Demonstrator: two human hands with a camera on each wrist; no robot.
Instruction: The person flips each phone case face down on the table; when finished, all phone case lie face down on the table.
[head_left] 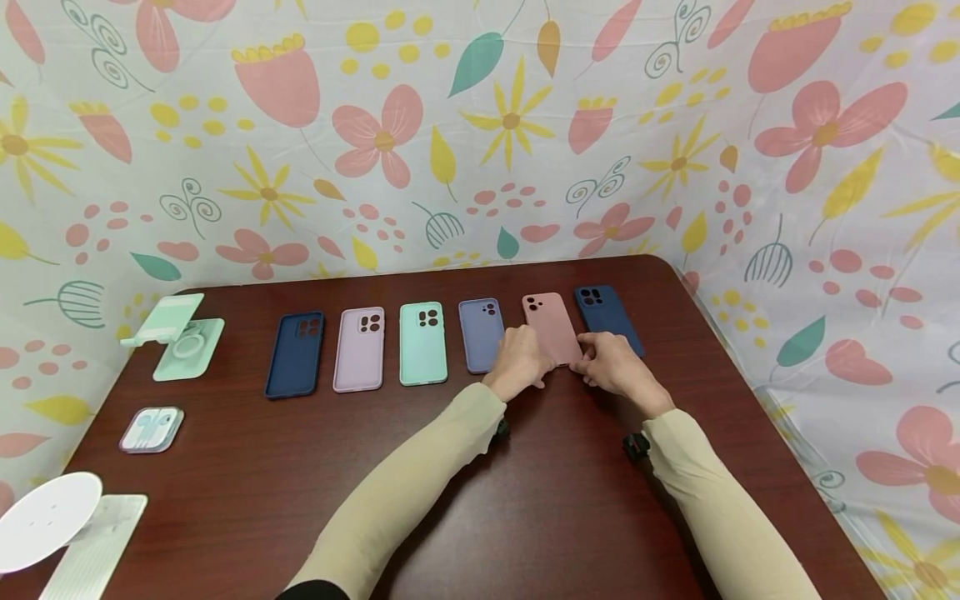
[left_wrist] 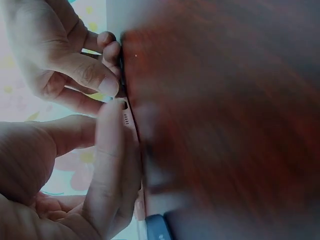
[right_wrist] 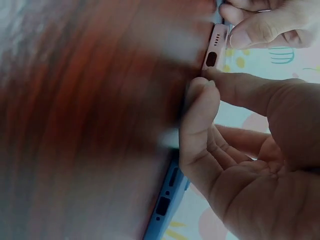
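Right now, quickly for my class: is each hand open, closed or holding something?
Left hand: closed, holding the pink phone case by its near left corner.
Right hand: closed, holding that case's near right corner.

No text, label, brand, number or sign can be read in any view. The dusty-pink, rounded-rectangular phone case [head_left: 552, 325], far right of centre, bears no legible lettering; on the flat, rounded-square, clear-and-white earphone box [head_left: 152, 430] at the left, any print is too small to tell.
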